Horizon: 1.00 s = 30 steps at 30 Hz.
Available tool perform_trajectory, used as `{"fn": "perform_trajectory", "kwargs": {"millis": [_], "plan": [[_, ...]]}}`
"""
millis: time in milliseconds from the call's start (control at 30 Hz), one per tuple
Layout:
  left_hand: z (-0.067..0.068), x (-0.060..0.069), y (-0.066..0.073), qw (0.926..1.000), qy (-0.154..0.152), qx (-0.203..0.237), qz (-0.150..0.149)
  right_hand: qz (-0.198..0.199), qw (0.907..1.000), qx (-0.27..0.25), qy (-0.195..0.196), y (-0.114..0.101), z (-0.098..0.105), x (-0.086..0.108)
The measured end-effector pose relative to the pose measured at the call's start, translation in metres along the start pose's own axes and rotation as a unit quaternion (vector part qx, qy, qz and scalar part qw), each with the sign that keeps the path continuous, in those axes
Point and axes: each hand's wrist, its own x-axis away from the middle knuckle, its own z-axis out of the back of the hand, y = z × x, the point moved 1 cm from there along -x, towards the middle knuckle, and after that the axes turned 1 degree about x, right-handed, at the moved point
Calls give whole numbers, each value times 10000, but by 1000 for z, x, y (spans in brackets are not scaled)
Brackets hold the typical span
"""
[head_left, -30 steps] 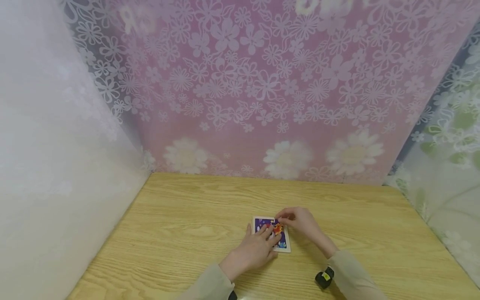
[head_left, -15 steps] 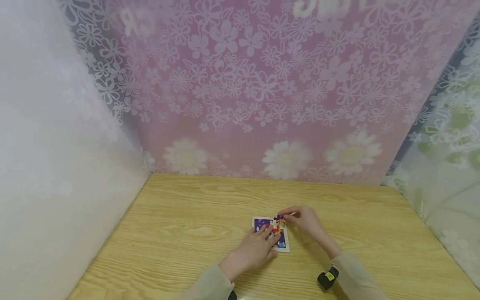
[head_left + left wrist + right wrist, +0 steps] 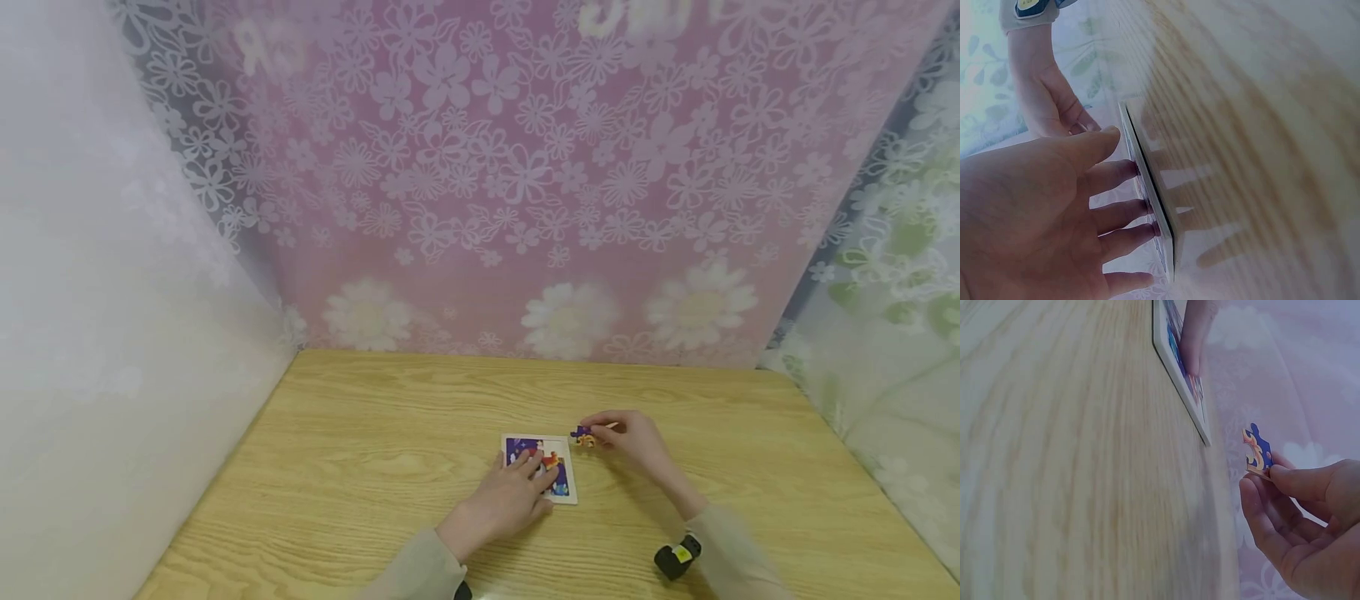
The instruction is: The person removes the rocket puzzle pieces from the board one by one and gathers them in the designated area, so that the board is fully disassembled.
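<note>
A small jigsaw puzzle (image 3: 562,492) in a white frame lies flat on the table, with a purple picture on it. My left hand (image 3: 507,502) rests on the puzzle with spread fingers, its fingertips pressing the face in the left wrist view. In its upper right corner a pale patch of the backing shows. Just right of that corner my right hand (image 3: 633,442) pinches a puzzle piece (image 3: 1257,450) between thumb and fingers. Purple-blue with a yellow-orange pattern, the piece is held off the frame, apart from it. The left hand hides part of the picture.
The wood-grain table (image 3: 360,450) surrounds the puzzle. A pink flowered curtain (image 3: 465,208) stands behind its far edge, with a pale sheet (image 3: 135,317) on the left and a flowered one (image 3: 892,333) on the right. A black device (image 3: 677,557) sits at the right wrist.
My right hand has lifted the puzzle piece out of the frame's upper right corner and carried it to the right. The left hand has stayed on the puzzle.
</note>
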Motion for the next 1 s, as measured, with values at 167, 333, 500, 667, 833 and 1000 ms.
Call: {"fn": "perform_trajectory", "kwargs": {"millis": [167,333,500,667,833,1000], "plan": [[0,-1,-1,10000,-18,21,16,-71,9999,-146,43,6,13,4],[1,1,0,9999,-52,94,57,-172,9998,-130,50,11,27,10],[3,2,0,9999,-41,157,38,-135,9997,-209,63,18,43,17],[4,2,1,9998,-45,167,17,-178,9996,-60,194,28,58,21],[5,2,1,9998,-28,195,40,-222,9991,188,306,37,71,25],[5,2,0,9998,-34,215,50,-260,9988,204,371,45,83,30]]}}
